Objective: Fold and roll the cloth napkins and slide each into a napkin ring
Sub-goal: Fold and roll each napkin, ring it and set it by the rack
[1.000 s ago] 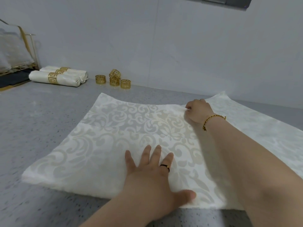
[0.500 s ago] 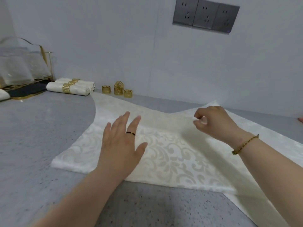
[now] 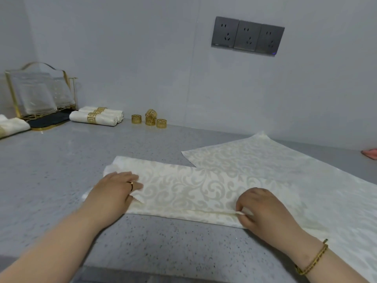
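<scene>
- A folded napkin point(image 3: 183, 190) lies in the middle of the grey counter point(image 3: 61, 160), close to the near edge. It is cream with a swirly leaf pattern. It makes a long band that runs from left to right.
- The left hand point(image 3: 116, 193) lies flat on the left end of the folded napkin. Its fingers are straight and press the cloth down. One finger has a thin ring point(image 3: 131, 185) on it.
- The right hand point(image 3: 263, 209) is at the right end of the band. Its fingers are curled, and they pinch the near edge of the folded napkin. The wrist has a gold bracelet point(image 3: 312, 260) on it.
- A flat napkin point(image 3: 255, 158) with the same pattern is spread out on the right. The right end of the folded napkin lies over it.
- Four gold napkin rings point(image 3: 151, 119) sit by the far wall, and none has a napkin in it. One ring sits on top of another.
- Just left of them lie rolled napkins point(image 3: 95, 117), each with a gold ring around it.
- A gold rack point(image 3: 38, 92) with clear plates stands in the far left corner.
- More cream cloth point(image 3: 12, 125) lies at the left edge.
- Three grey sockets point(image 3: 247, 36) are on the wall.
- A small pink thing point(image 3: 370, 153) peeks in at the right edge. I cannot tell what it is.
</scene>
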Demonstrator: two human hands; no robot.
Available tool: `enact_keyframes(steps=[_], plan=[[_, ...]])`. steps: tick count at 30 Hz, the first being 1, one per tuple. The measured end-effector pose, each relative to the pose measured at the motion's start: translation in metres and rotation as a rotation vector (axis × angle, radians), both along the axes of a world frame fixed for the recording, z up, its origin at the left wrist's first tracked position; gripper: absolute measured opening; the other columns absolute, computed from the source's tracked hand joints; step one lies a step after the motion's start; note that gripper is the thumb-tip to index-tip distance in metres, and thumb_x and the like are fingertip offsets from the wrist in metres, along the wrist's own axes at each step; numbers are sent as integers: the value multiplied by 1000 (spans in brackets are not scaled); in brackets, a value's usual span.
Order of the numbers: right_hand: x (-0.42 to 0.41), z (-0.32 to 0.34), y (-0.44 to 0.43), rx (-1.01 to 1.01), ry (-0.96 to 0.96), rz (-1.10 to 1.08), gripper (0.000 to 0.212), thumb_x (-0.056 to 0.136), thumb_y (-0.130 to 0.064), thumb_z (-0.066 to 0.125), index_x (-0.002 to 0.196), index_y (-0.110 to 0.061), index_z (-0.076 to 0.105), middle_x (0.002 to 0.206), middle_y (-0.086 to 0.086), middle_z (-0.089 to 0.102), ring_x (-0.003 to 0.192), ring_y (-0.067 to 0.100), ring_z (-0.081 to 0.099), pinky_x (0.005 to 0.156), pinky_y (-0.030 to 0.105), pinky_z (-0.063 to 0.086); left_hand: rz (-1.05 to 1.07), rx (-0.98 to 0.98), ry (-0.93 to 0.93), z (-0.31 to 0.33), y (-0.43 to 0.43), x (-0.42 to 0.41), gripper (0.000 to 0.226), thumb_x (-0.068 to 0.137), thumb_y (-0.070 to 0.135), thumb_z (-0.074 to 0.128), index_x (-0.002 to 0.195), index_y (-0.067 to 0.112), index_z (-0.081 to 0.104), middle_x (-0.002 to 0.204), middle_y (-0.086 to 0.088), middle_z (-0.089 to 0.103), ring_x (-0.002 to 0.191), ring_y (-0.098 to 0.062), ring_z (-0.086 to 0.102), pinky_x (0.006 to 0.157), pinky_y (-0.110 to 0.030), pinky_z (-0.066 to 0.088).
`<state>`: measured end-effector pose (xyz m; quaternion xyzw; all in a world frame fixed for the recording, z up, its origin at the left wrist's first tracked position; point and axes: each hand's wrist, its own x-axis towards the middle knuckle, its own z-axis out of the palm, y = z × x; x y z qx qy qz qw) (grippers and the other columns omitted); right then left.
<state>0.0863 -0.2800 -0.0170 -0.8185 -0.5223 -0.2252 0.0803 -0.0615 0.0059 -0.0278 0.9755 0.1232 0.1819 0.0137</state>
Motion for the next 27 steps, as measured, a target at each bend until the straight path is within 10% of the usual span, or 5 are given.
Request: enact_keyframes(steps=[4,17,24,27], plan=[[-5,-7,-3,21,35,-20,16,67,-28,42,61,-26,57,60,-16,56,64,3,45,66,16,36,22,-126,-63,-8,7,-13,41,96,18,35,135,32,40,147,15,29,135,-4,28,104,-11,19],[-3,-5,-13,-28,18,-85,16,64,-31,39,63,-28,55,60,-20,52,64,7,44,39,6,26,118,-257,-186,-12,5,-27,28,92,23,48,115,31,61,128,20,52,119,-4,48,89,-15,34],[-9,30,-24,-125,242,-307,29,82,-66,33,70,-42,43,80,-22,53,79,0,51,59,8,33,112,-346,-141,-1,-2,-32,9,66,56,42,74,53,43,104,24,56,102,-2,50,68,-13,29],[-13,50,6,-47,231,-351,69,67,-86,5,75,-38,55,79,-18,59,74,-1,53,58,10,33,131,-354,-204,0,-3,-34,68,55,72,10,83,41,63,95,15,62,87,-7,51,67,-21,34]])
